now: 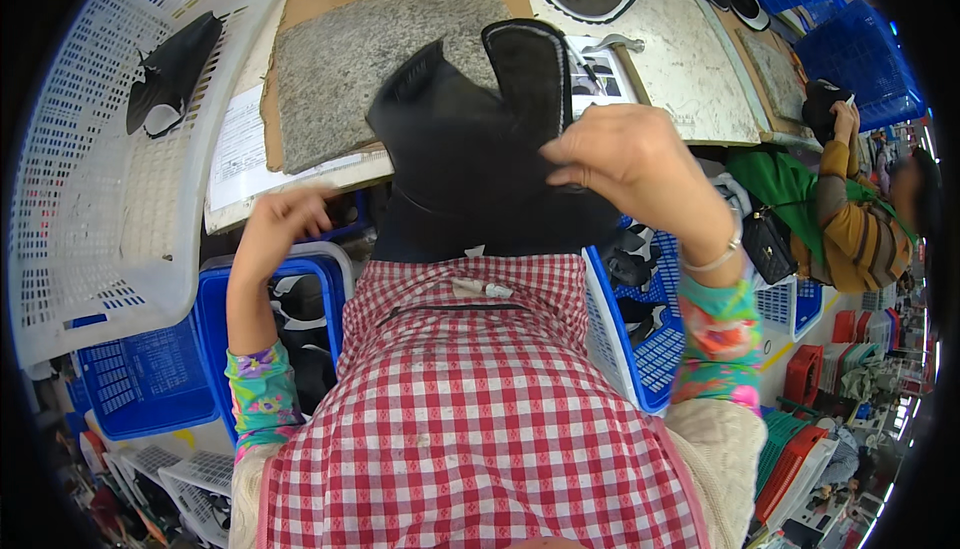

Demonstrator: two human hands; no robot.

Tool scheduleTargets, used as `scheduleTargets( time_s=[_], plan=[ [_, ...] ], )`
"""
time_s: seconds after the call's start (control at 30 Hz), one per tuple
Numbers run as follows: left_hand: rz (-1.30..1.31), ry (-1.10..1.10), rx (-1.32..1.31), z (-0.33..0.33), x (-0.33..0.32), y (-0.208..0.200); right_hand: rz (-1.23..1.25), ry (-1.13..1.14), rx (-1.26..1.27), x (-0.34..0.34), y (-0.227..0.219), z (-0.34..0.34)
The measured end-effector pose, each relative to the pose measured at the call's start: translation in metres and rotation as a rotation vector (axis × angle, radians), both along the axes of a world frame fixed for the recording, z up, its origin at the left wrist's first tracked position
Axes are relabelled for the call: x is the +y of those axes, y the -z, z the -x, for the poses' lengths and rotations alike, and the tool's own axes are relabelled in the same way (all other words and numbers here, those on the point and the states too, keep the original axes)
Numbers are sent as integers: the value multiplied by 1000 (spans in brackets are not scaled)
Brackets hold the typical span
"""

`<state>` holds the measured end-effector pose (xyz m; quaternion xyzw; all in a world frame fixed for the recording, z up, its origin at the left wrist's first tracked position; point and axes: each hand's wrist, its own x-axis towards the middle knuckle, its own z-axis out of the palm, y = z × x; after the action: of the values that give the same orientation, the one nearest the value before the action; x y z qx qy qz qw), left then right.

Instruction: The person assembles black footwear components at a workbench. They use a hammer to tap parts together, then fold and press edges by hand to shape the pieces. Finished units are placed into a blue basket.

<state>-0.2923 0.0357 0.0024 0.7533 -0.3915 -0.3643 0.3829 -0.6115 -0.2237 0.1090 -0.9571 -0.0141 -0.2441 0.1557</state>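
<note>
Head view: black shoe upper (pixel 470 149) held up in front of the chest, above the red checked apron (pixel 470 399), its lower edge down near the apron's top. Long axis running up and away, the tongue-like tab (pixel 530 69) pointing toward the workbench (pixel 690 59).

Right hand (pixel 630 164) pinched shut on the upper's right edge, thumb and fingertips (pixel 560 154) closed over the black material just below the tab. Clearly the nearer hand, in contact and carrying the piece.

Left hand (pixel 285 219) off to the left and lower, apart from the upper, fingers curled loosely, nothing visibly held; whether quite closed, hard to tell. Upper lying to the right of that hand and a little above it, the near left flank within reach.

Beyond: grey stone slab (pixel 370 59) on the bench, right behind the upper. White basket (pixel 100 179) far left with a black piece (pixel 170 74) inside. Blue crates (pixel 640 339) below, both sides of the apron. Another person in a striped sleeve (pixel 860 229) at far right, well apart.
</note>
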Motion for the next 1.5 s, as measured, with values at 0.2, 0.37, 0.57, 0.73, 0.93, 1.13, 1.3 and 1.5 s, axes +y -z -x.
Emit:
scheduleTargets(
  time_s=[0.2,0.37,0.57,0.73,0.93,1.13,1.3,1.5],
  plan=[
    [161,259,858,45,-9,21,558,-117,260,80,17,4],
    [-201,206,1024,83,-18,37,526,-239,287,107,38,9],
    [-8,376,1417,99,-7,87,461,-207,306,108,48,14],
    [173,254,-85,134,-19,105,404,-188,409,106,86,4],
    [266,217,11,97,-20,67,343,-18,291,105,107,8],
    [109,524,276,113,-51,50,236,74,259,108,117,1],
    [38,397,425,122,-51,64,-1363,525,487,90,141,16],
    [3,361,538,121,-54,71,-1845,492,262,96,168,36]
  ],
)
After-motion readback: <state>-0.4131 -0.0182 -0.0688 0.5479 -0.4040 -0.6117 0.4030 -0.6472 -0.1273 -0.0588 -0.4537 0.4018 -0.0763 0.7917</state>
